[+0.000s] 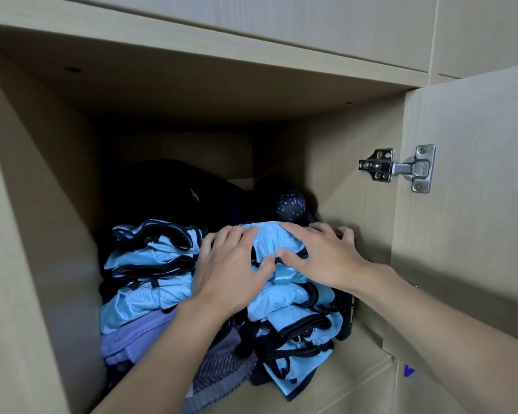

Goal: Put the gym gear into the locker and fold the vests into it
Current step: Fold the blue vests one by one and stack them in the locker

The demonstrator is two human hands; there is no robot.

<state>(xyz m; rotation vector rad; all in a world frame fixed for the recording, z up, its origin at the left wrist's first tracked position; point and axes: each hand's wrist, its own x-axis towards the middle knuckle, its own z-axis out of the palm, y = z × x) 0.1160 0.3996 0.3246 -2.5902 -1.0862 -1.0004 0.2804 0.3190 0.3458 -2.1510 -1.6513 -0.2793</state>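
Pale wood-grain cabinetry (251, 31) fills the view. Closed door panels (485, 34) sit above and at upper right. The open door (476, 234) of a locker (42, 204) stands at right on a silver metal hinge (396, 168). Soft light fades to shadow deep inside.

locker floor (352, 364) | blue vest pile (293, 297) | purple cloth (126, 343) | blk bag (168, 192) rear

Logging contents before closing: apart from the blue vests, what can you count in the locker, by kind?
Black bag at the back: 1
Dark ball with blue speckles: 1
Black cylinder with white lettering: 1
Lilac cloth item: 1
Grey herringbone cloth: 1
Total: 5
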